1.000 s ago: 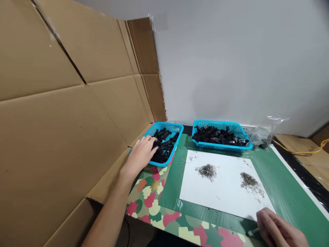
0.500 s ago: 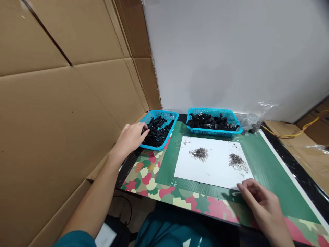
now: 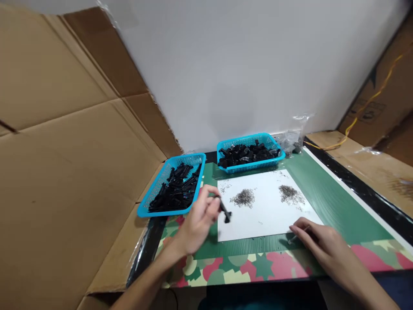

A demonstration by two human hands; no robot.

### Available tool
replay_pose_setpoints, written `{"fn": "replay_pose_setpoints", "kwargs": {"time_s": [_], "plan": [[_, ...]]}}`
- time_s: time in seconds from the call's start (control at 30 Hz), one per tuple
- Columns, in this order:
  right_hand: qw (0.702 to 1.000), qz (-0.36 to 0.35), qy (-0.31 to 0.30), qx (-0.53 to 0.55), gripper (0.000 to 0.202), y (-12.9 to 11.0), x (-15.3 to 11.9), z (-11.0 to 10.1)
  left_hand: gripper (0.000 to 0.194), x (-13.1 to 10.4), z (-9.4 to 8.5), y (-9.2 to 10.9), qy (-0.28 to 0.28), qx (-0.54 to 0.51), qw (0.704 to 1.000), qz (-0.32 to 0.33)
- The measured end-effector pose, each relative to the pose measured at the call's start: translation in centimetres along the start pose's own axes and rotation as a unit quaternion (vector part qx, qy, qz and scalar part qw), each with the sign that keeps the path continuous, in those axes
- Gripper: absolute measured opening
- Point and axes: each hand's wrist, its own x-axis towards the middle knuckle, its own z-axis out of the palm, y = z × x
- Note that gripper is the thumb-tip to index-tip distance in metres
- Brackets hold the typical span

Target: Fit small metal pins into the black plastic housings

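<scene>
My left hand is closed on a slim black plastic part with a wider end, held above the left edge of a white sheet. At the sheet's lower right corner, my right hand pinches a thin pale stick-like tool; its exact kind is too small to tell. Two heaps of tiny metal pieces, a left heap and a right heap, lie on the paper with a few strays around them. To the left stands a blue basket of similar black parts.
Behind the sheet, another blue basket holds black pieces. Clear plastic bags lie beside it. Cardboard walls off the left, and a yellow cable runs at the right. A green mat covers the table.
My left hand has come out of the left basket with a black plastic part and moved right to the sheet. My right hand still pinches the thin tool. The view has shifted.
</scene>
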Motion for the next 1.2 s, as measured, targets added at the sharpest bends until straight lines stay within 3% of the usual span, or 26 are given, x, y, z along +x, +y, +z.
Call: {"fn": "replay_pose_setpoints", "kwargs": {"time_s": [0.07, 0.17, 0.33, 0.6, 0.73, 0.93, 1.2], "plan": [[1.0, 0.004, 0.014, -0.009, 0.046, -0.3, -0.1, -0.5, 0.034, 1.2, 2.3, -1.1, -0.113, -0.075, 0.991, -0.021], [0.999, 0.001, 0.051, -0.004, 0.048, -0.8, -0.3, -0.7, 0.033, 3.2, 4.7, -2.7, -0.177, -0.148, 0.972, -0.035], [0.992, 0.027, 0.098, 0.069, 0.049, -0.9, -0.5, -0.8, 0.031, 4.6, 6.5, -4.6, -0.148, -0.213, 0.965, -0.028], [0.965, 0.124, 0.196, -0.121, 0.033, 0.3, 0.3, -2.8, 0.032, 3.8, 5.8, -5.4, -0.151, -0.144, 0.977, -0.051], [0.958, 0.136, 0.222, -0.12, 0.034, 1.3, 1.0, -3.2, 0.034, 3.8, 5.6, -6.0, -0.15, -0.095, 0.983, -0.038], [0.957, 0.154, 0.227, -0.09, 0.035, 1.6, 2.2, -2.5, 0.033, 3.8, 5.8, -6.3, -0.109, -0.01, 0.994, 0.005], [0.965, 0.15, 0.176, -0.125, 0.033, 1.3, 2.2, -2.9, 0.031, 4.1, 6.0, -5.6, -0.071, -0.021, 0.996, 0.049]]}}
